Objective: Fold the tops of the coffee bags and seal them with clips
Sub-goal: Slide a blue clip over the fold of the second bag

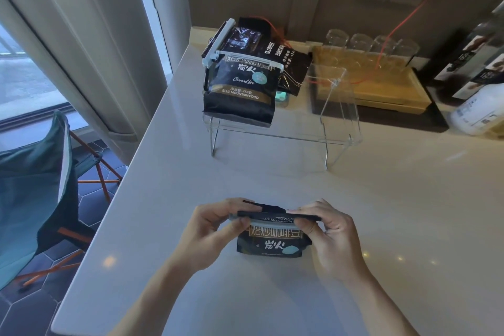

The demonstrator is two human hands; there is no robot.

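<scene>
Both bare forearms reach in from the near edge, angled inward toward the middle. Left hand [215, 224] sits left of centre, fingers curled, thumb on the near side and fingertips on the far side, pinching closed. Right hand [327, 229] mirrors it on the right, thumb near, fingers wrapped over the top, also pinching. Hands level with each other, well apart, knuckles up, wrists slightly bent.

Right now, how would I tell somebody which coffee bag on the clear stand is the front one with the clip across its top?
Find the clear acrylic stand on the white counter. At its left end, the front coffee bag stands upright, facing you. Unlike the dark bags behind it, it reads "Blue Mountain Food" and has a white clip across its folded top.
</scene>
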